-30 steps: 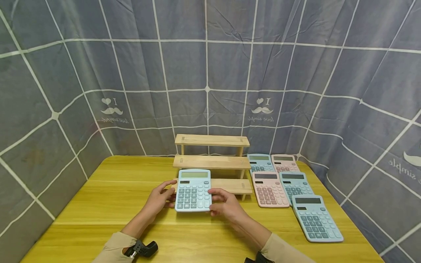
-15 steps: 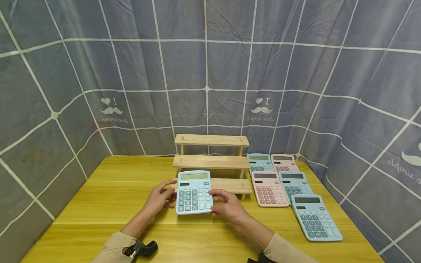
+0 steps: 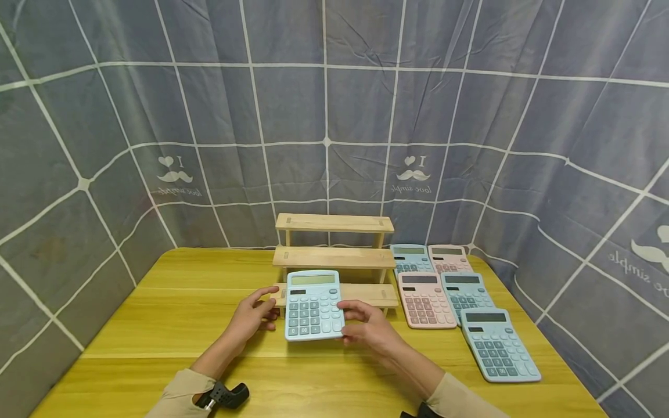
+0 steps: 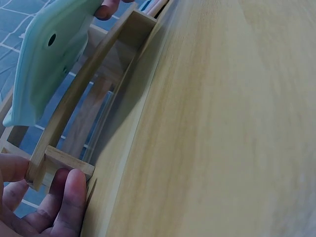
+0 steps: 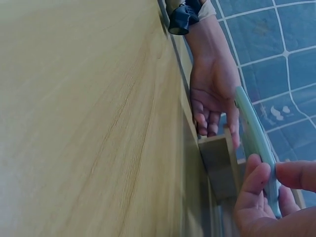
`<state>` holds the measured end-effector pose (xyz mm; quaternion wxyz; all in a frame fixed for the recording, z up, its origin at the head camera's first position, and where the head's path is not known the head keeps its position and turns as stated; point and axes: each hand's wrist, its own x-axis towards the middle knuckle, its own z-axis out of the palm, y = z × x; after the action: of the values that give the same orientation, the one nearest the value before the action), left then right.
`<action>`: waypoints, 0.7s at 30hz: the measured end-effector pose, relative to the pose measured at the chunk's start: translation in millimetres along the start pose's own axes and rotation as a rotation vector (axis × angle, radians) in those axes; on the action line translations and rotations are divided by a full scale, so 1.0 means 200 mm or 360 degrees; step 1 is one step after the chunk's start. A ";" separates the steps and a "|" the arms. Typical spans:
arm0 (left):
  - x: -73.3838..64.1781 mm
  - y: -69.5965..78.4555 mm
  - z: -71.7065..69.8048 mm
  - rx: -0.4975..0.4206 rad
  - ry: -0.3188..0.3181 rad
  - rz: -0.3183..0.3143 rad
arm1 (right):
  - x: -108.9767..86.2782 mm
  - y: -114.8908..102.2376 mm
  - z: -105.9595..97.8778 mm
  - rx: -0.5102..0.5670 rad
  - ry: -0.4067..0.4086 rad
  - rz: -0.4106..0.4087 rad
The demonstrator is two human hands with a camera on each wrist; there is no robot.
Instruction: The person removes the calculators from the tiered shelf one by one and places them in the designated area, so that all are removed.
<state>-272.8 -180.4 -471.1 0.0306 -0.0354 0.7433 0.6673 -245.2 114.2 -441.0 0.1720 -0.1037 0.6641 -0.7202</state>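
My right hand (image 3: 373,332) pinches a light blue calculator (image 3: 313,305) by its right edge, thumb on one side and fingers on the other. The calculator is tilted, keys and display toward me, and overlaps the lowest board in the head view; its smooth back (image 4: 47,64) shows in the left wrist view. At the left end of the three-tier wooden display stand (image 3: 334,255), my left hand (image 3: 251,318) grips the lowest board, its fingers around the end and by the short leg (image 4: 69,160). The calculator's left edge is apart from the left hand.
Several more calculators lie on the table right of the stand: a pink calculator (image 3: 425,302), a blue calculator (image 3: 502,345) nearest me, and others behind. The yellow wooden table (image 3: 172,313) meets a grey checked curtain (image 3: 292,104) at the back and sides.
My right hand has shifted the calculator a little to the right, away from the left hand, and its lower edge has tilted slightly. The left hand stays at the stand's end.
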 end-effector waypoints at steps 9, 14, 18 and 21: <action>-0.01 0.00 -0.01 -0.0035 -0.0035 0.0018 | -0.04 -0.02 -0.04 -0.0002 0.0002 0.0011; -0.01 0.00 -0.01 -0.0014 -0.0032 0.0028 | -0.06 -0.02 -0.06 0.0000 0.0010 0.0017; 0.00 0.00 -0.01 -0.0004 -0.0015 0.0016 | -0.07 -0.04 -0.08 0.0012 0.0009 0.0020; 0.00 0.00 -0.01 -0.0009 -0.0012 0.0013 | -0.09 -0.04 -0.09 0.0013 0.0012 0.0022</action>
<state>-272.0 -182.7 -470.9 0.0306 -0.0300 0.7414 0.6697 -236.8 138.0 -433.1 0.1749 -0.0956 0.6626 -0.7219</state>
